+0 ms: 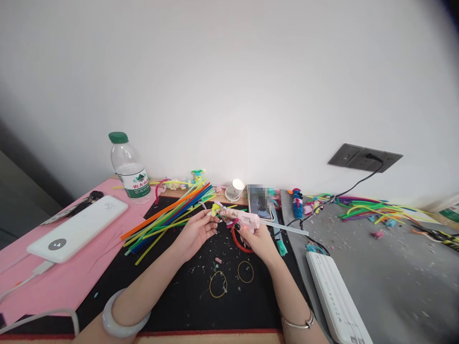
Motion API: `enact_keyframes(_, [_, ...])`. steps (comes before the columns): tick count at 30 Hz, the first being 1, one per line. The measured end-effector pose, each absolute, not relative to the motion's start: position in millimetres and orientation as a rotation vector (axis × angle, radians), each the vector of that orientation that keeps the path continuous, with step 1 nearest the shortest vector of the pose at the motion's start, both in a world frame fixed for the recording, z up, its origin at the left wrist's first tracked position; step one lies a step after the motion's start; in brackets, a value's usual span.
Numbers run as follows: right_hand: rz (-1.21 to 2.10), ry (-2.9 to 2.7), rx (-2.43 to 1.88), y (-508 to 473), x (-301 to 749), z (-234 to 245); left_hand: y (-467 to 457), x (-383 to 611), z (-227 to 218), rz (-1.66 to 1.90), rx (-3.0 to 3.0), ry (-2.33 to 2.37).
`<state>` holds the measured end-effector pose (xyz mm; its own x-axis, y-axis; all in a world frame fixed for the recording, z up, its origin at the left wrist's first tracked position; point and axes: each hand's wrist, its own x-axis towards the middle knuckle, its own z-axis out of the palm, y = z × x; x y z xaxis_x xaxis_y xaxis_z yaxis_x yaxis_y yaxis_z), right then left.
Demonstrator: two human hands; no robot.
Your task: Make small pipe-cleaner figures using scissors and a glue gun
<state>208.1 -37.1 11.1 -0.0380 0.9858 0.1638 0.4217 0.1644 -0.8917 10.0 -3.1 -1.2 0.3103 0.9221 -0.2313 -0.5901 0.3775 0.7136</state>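
Observation:
My right hand grips a pink glue gun with a clear glue stick sticking out of its back to the right. The gun's nozzle points left at a small multicoloured pipe-cleaner piece pinched in the fingertips of my left hand. Both hands hover over a black mat. A fan of coloured pipe cleaners lies just left of my left hand. A red ring lies under my right hand, and two yellow rings lie nearer to me.
A water bottle stands at the back left by a pink sheet carrying a white power bank. A phone and small cup sit by the wall. Another power bank, more pipe cleaners and a wall socket are at right.

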Motion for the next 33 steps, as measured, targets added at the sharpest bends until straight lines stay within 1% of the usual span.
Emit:
enact_keyframes(6, [0.903,-1.612,-1.409,-39.4,204.6,18.2,-3.2,10.7,-1.8,1.076,0.568,0.685])
enact_keyframes(15, [0.793,-1.676,-1.441,-38.4,202.3,16.2,-4.5,10.9,1.4,1.078,0.552,0.708])
enact_keyframes(33, [0.694,-1.716,-1.472,-38.2,203.9,15.5,-3.9,11.0,3.8,1.088,0.542,0.729])
